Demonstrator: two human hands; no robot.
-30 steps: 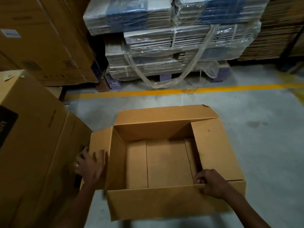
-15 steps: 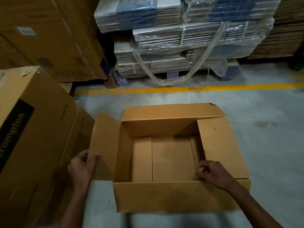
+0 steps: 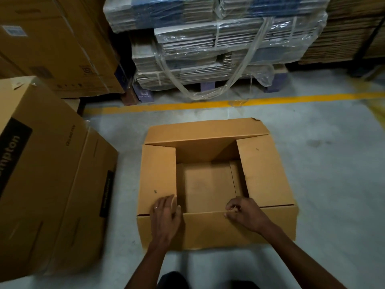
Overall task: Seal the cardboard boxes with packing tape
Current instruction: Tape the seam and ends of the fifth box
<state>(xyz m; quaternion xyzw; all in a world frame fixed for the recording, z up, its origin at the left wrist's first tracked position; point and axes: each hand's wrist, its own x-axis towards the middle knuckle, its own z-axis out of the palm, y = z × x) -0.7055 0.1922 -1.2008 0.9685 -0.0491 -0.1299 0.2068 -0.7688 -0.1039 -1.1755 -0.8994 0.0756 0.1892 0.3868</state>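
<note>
Two hands are working an open brown cardboard box (image 3: 216,184) sitting on the grey concrete floor (image 3: 323,163), just in front of the person. Left hand (image 3: 165,211) is lying flat on the folded-in left flap (image 3: 158,176), fingers straight, its grip wide and holding nothing. Right hand (image 3: 243,211) is curling its fingers over the near flap's (image 3: 208,228) top edge, its grip narrow and pinching that edge. Right flap (image 3: 266,174) is lying folded in; far flap (image 3: 206,132) is leaning inward. Beside the box, a larger printed brown carton (image 3: 41,174) is standing to the left, apart. Beyond a yellow floor line (image 3: 208,104), plastic-wrapped flat cardboard stacks (image 3: 218,42) are sitting.
</note>
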